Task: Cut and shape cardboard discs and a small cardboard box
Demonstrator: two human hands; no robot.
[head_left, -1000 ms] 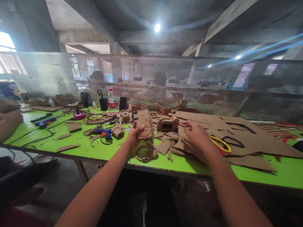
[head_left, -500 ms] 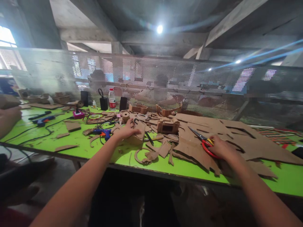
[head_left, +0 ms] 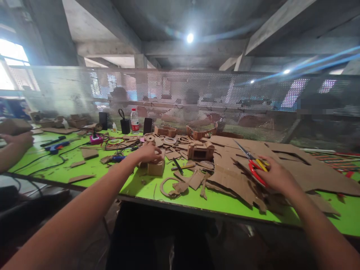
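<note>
My left hand (head_left: 150,153) rests on a small cardboard box (head_left: 156,168) on the green table, its fingers curled over the box's top edge. My fingers partly cover the box's upper side. In my right hand (head_left: 274,173) is a pair of scissors (head_left: 245,150) with red and yellow handles, blades pointing away and to the left. The scissors are over a large cut cardboard sheet (head_left: 284,170). Between my hands stands a cardboard model with a dark rectangular opening (head_left: 201,151). A curved cardboard ring piece (head_left: 165,189) and torn scraps lie in front of it.
A blue glue gun (head_left: 57,147) with cables, a pink plug block (head_left: 96,139), a water bottle (head_left: 135,122) and a black pouch (head_left: 125,126) are on the table (head_left: 109,180). A perforated screen runs behind. Another person's hand (head_left: 21,144) holds cardboard at the far left.
My left hand has turned the box so that it sits squarer on the table. My right hand has shifted slightly right, with the scissors tilted more upright. The view has moved a little.
</note>
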